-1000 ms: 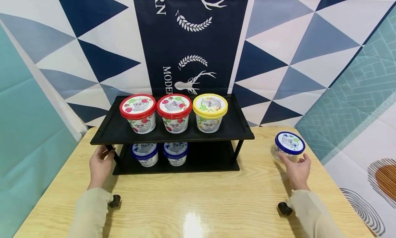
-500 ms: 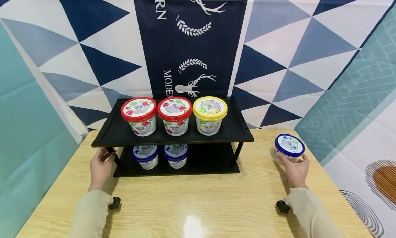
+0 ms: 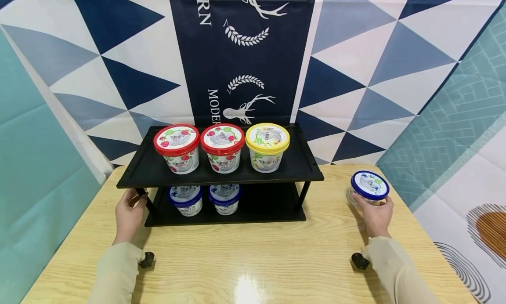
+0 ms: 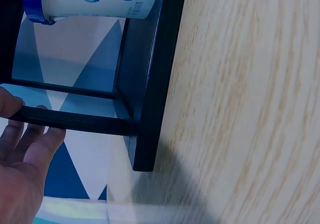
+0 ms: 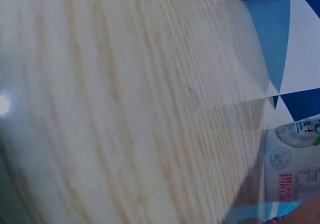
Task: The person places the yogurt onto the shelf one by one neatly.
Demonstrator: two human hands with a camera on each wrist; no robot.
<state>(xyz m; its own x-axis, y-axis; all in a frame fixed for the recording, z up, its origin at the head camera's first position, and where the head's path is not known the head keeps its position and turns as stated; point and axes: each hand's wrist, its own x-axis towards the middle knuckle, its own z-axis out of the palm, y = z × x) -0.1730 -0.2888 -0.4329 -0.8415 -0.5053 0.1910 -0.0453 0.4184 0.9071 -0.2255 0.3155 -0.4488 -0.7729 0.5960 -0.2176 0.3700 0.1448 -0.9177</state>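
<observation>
My left hand (image 3: pixel 129 218) pinches the left front post (image 4: pixel 85 121) of a black two-tier shelf (image 3: pixel 303 165), thumb on one side and fingers on the other. On the upper tier stand two red-lidded tubs (image 3: pixel 222 146) and a yellow-lidded tub (image 3: pixel 267 146). Below them, two blue-lidded tubs (image 3: pixel 224 198) sit on the lower tier. Far right on the table, my right hand (image 3: pixel 376 216) holds another blue-lidded tub (image 3: pixel 370 185) from the near side, thumb and fingers around its wall. Only an edge of that hand and the tub's printed side (image 5: pixel 295 164) show in the right wrist view.
A light wood table (image 3: pixel 237 255) bears everything. Behind the shelf hangs a patterned cloth (image 3: pixel 348 58), with a teal cloth (image 3: pixel 43 163) at left. Black wrist devices (image 3: pixel 146 259) sit at both sleeves.
The head view has tilted slightly, shifting the scene a little downward. My right hand has closed in a bit around the tub. The left hand keeps its hold on the post.
</observation>
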